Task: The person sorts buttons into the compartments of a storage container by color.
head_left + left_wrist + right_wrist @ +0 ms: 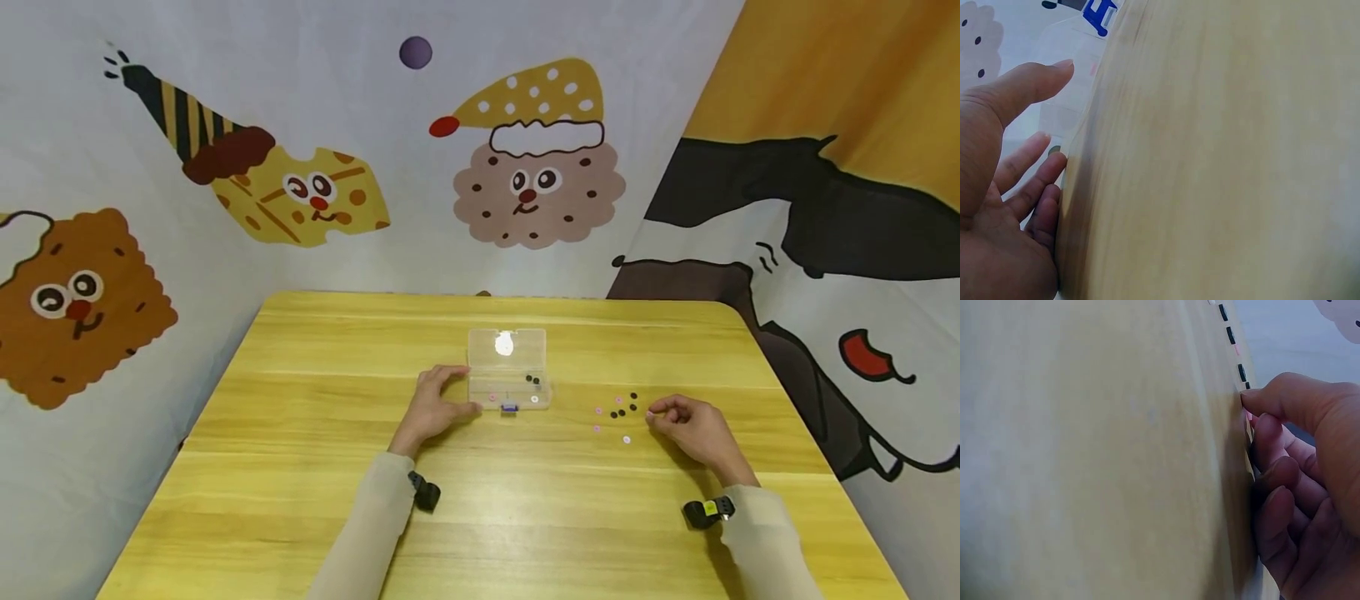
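Left hand (433,406) resting spread apart, touching clear box (483,355), frame centre, right hand (693,429) pinching pink disc (650,415), centre right, black discs (622,413) lying between.

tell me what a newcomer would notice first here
Likely the cartoon cheese and pinkish cookie on the backdrop behind the table. Next, the open clear box by the left hand, then small black, pink and white discs scattered between it and the right hand.

head view looks down; near wrist views share its table (562,533).
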Action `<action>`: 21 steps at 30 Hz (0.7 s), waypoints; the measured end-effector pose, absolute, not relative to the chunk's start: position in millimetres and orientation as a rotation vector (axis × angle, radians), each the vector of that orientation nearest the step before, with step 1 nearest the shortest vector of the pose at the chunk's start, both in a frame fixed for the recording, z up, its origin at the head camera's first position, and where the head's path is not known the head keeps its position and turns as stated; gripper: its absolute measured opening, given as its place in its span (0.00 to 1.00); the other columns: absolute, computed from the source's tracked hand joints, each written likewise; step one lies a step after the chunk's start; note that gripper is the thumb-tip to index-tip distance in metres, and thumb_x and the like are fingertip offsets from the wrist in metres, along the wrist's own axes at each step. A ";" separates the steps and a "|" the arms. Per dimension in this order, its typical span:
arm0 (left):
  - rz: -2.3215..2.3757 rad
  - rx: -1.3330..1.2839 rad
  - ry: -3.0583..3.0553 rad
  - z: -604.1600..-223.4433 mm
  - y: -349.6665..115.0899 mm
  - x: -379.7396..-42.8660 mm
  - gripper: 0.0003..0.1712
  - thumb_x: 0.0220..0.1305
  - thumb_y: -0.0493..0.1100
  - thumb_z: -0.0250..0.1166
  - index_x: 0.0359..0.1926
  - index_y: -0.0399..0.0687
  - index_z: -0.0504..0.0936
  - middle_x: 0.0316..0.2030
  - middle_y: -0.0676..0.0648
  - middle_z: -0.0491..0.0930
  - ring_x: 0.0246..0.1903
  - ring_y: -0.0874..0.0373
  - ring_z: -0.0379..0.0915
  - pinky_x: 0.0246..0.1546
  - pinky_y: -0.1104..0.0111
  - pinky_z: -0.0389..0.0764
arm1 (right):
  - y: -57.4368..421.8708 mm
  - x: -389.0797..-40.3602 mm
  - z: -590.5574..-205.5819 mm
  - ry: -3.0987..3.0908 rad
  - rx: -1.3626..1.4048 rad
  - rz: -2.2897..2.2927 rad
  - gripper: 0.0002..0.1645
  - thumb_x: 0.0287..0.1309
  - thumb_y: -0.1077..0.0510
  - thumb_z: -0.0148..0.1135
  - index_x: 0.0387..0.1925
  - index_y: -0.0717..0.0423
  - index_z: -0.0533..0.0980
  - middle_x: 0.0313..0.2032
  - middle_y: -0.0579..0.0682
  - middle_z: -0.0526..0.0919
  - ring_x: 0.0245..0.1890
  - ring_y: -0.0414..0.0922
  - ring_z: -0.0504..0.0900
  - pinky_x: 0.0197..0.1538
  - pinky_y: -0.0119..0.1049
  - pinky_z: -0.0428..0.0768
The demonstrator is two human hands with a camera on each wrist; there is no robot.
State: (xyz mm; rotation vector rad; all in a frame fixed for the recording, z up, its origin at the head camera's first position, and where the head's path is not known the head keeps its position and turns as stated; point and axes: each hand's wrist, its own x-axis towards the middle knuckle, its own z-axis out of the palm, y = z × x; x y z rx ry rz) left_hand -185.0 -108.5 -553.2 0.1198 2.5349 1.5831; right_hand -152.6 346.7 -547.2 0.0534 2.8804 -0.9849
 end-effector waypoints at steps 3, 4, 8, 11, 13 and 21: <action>1.579 0.116 2.546 -555.4 -108.7 -185.3 0.40 0.50 0.49 0.82 0.65 0.55 0.78 0.63 0.50 0.76 0.66 0.48 0.61 0.72 0.45 0.64 | 346.7 -152.3 -547.2 2.872 0.052 -0.986 0.20 0.66 0.39 0.66 0.45 0.50 0.83 0.32 0.48 0.82 0.29 0.40 0.76 0.34 0.30 0.72; 1.585 0.115 2.545 -556.2 -108.7 -185.3 0.40 0.50 0.49 0.82 0.65 0.54 0.78 0.63 0.50 0.76 0.66 0.48 0.61 0.72 0.45 0.64 | 346.7 -152.0 -546.9 2.871 0.051 -0.987 0.20 0.66 0.39 0.66 0.45 0.50 0.83 0.32 0.48 0.82 0.29 0.40 0.76 0.34 0.30 0.72; 1.589 0.129 2.538 -558.7 -107.2 -185.4 0.40 0.51 0.50 0.82 0.65 0.54 0.78 0.64 0.50 0.76 0.67 0.48 0.60 0.72 0.45 0.64 | 347.3 -150.2 -546.6 2.888 0.054 -0.976 0.18 0.66 0.41 0.67 0.43 0.49 0.84 0.31 0.47 0.82 0.29 0.40 0.76 0.35 0.30 0.72; 1.585 0.139 2.534 -559.0 -105.9 -184.8 0.40 0.51 0.49 0.82 0.65 0.54 0.78 0.64 0.50 0.76 0.67 0.48 0.60 0.72 0.45 0.64 | 347.8 -149.0 -546.6 2.907 0.037 -0.960 0.16 0.66 0.42 0.67 0.42 0.49 0.84 0.30 0.46 0.82 0.28 0.38 0.75 0.33 0.29 0.72; 1.580 0.137 2.539 -558.6 -105.5 -184.4 0.40 0.51 0.49 0.82 0.65 0.54 0.78 0.64 0.50 0.76 0.67 0.48 0.60 0.72 0.46 0.64 | 347.7 -148.9 -546.4 2.916 0.030 -0.952 0.15 0.66 0.43 0.68 0.41 0.49 0.84 0.30 0.46 0.82 0.27 0.38 0.75 0.33 0.30 0.72; 1.576 0.128 2.549 -555.3 -107.5 -183.6 0.40 0.51 0.50 0.82 0.65 0.55 0.78 0.63 0.51 0.76 0.67 0.49 0.60 0.72 0.46 0.65 | 344.5 -151.5 -545.7 2.917 0.020 -0.927 0.15 0.67 0.42 0.66 0.43 0.49 0.84 0.31 0.46 0.82 0.28 0.39 0.74 0.32 0.30 0.71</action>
